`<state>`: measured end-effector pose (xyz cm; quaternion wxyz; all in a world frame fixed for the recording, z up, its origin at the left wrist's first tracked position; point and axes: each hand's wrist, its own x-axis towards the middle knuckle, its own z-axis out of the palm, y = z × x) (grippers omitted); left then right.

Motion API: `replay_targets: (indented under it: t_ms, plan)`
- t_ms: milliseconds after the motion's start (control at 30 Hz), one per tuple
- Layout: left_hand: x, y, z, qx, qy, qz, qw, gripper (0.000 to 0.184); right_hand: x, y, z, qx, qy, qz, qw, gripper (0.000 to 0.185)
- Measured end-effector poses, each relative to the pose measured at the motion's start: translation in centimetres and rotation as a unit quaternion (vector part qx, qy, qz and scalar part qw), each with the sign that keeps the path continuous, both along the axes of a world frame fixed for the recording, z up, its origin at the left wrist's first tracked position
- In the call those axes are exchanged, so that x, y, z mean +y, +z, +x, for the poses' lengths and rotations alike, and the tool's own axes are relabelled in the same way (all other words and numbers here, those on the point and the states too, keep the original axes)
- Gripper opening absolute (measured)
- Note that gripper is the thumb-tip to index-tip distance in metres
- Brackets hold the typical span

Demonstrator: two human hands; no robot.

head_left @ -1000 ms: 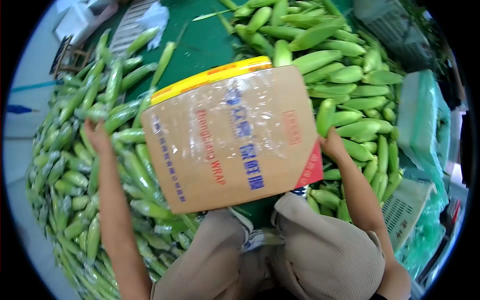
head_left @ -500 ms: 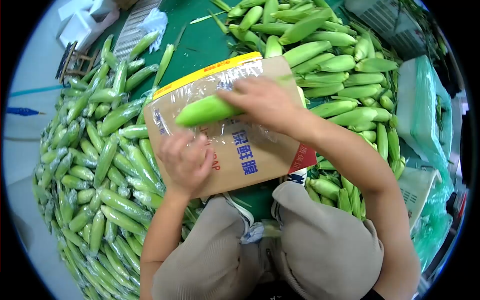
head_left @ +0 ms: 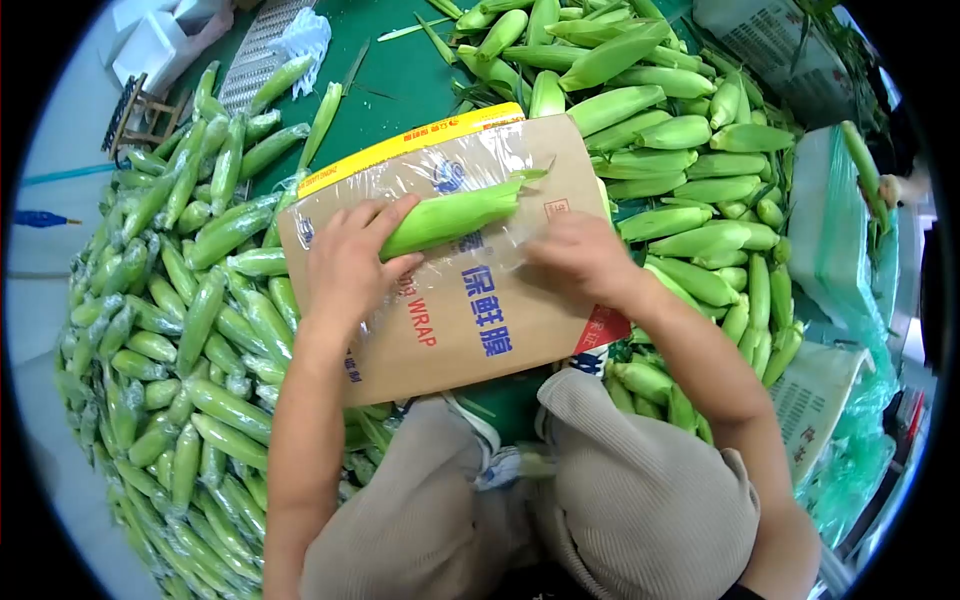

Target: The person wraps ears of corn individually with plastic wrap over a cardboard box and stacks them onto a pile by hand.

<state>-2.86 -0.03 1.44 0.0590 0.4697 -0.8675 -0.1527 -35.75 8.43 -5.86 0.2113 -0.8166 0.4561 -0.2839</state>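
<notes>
Holding 1 corn ear, the left hand is over 1 carton.

The left hand hides one end of the corn ear.

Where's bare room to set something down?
Mostly free: the green surface beyond the box, between wrapped corn and loose corn; also the box's near part, between cob and knees. Crowded: both sides of the box, heaped with corn.
</notes>
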Motion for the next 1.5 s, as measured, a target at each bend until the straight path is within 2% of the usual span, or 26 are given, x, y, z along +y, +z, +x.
replay_targets:
  t_ms: [33, 67, 100, 167, 200, 233, 300, 400, 500, 533, 567, 633, 667, 700, 767, 867, 900, 967, 1000, 1100, 1167, 1200, 1233, 1300, 1400, 1500]
  plan:
    - [0.0, 0.0, 0.1, 0.001, -0.010, 0.009, 1.000, 0.072, 0.3, 0.1, 0.1, -0.091, -0.032, -0.018, 0.995, 0.020]
    - [0.1, 0.1, 0.2, 0.005, -0.008, 0.017, 1.000, 0.072, 1.3, 0.6, 0.7, -0.257, -0.164, 0.114, 0.945, 0.020]
    - [0.3, 0.3, 0.3, 0.003, -0.013, 0.007, 1.000, 0.072, 0.8, 0.9, 1.3, -0.325, -0.192, 0.064, 0.924, 0.023]
    - [1.3, 0.7, -0.2, 0.007, -0.027, 0.003, 1.000, 0.073, -1.3, 4.1, 4.1, -0.233, -0.203, 0.054, 0.950, 0.024]
    - [1.0, 0.4, 0.0, -0.003, -0.037, 0.003, 0.999, 0.074, -2.8, 5.1, 6.0, -0.174, -0.203, 0.106, 0.958, 0.022]
    - [0.8, -0.1, 0.0, 0.015, -0.042, -0.006, 0.999, 0.076, -4.1, 5.9, 7.2, -0.117, -0.116, 0.152, 0.975, 0.031]
    - [0.1, -1.2, 0.7, 0.039, -0.062, -0.029, 0.997, 0.079, -6.0, 3.4, 9.6, 0.093, 0.041, -0.037, 0.994, 0.055]
    - [1.8, -2.8, 3.9, 0.275, 0.029, -0.137, 0.951, 0.086, -7.1, 3.3, 9.5, 0.145, 0.039, 0.019, 0.988, 0.071]
    - [6.9, -3.6, 7.5, -0.003, 0.129, -0.051, 0.990, 0.086, -6.1, 1.9, 9.0, 0.108, -0.020, -0.038, 0.993, 0.070]
    - [7.9, -3.5, 7.8, -0.025, 0.101, -0.095, 0.990, 0.060, -5.9, 1.8, 8.9, 0.101, -0.032, -0.044, 0.993, 0.075]
    - [8.7, -4.2, 8.4, -0.011, 0.111, -0.089, 0.990, 0.051, -5.4, 1.8, 9.1, 0.105, -0.021, -0.031, 0.994, 0.075]
    - [7.6, -5.7, 8.7, 0.032, 0.123, -0.099, 0.987, 0.033, -5.9, 2.4, 8.7, 0.124, -0.011, -0.029, 0.992, 0.076]
    - [7.1, -5.7, 7.9, 0.066, 0.135, -0.157, 0.976, 0.015, -5.9, 2.6, 8.7, 0.134, -0.009, -0.026, 0.991, 0.070]
    - [7.2, -6.0, 8.0, 0.148, 0.224, -0.109, 0.957, 0.015, -6.0, 3.1, 8.7, 0.136, 0.000, -0.006, 0.991, 0.067]
    - [7.8, -7.3, 8.1, 0.307, 0.386, -0.006, 0.870, 0.014, -5.9, 4.0, 8.7, 0.143, 0.018, 0.039, 0.989, 0.063]
    - [10.7, -5.8, 6.3, 0.492, 0.316, -0.101, 0.805, 0.016, -4.9, 4.5, 9.1, 0.104, 0.167, 0.088, 0.977, 0.061]
    - [11.2, -5.6, 6.1, 0.416, 0.238, -0.123, 0.869, 0.019, -4.1, 4.6, 9.2, 0.103, 0.171, 0.107, 0.974, 0.062]
    - [11.7, -5.4, 5.8, 0.246, 0.073, -0.171, 0.951, 0.024, -3.2, 4.3, 9.5, 0.100, 0.185, 0.136, 0.968, 0.064]
    - [12.6, -5.9, 4.9, 0.175, 0.060, -0.184, 0.965, 0.039, -3.3, 3.9, 9.5, 0.092, 0.175, 0.098, 0.975, 0.069]
    - [9.2, -2.8, 3.5, 0.057, 0.062, -0.123, 0.989, 0.054, -5.4, 5.3, 9.9, 0.137, 0.103, -0.132, 0.976, 0.074]
    - [2.6, -1.4, 2.1, -0.048, 0.082, -0.087, 0.992, 0.054, -8.5, 4.7, 10.5, 0.050, -0.002, -0.071, 0.996, 0.079]
    - [-1.1, -1.2, 1.8, -0.090, 0.094, -0.129, 0.983, 0.053, -9.6, 4.5, 11.1, 0.006, -0.048, -0.041, 0.998, 0.081]
    - [-4.4, -1.1, 1.7, -0.132, 0.108, -0.169, 0.971, 0.053, -10.0, 4.3, 11.9, 0.054, -0.024, -0.063, 0.996, 0.081]
    - [-8.4, 0.5, 1.4, -0.120, 0.175, -0.171, 0.962, 0.044, -10.5, 3.3, 12.9, 0.150, 0.018, -0.101, 0.983, 0.081]
    - [-7.9, -0.8, 1.8, 0.144, 0.083, -0.145, 0.975, 0.042, -12.6, 2.3, 12.3, 0.119, 0.032, -0.082, 0.989, 0.081]
    - [-1.9, -0.2, -0.7, 0.005, -0.029, -0.281, 0.959, 0.052, -13.5, 3.0, 11.4, 0.057, 0.077, 0.048, 0.994, 0.080]
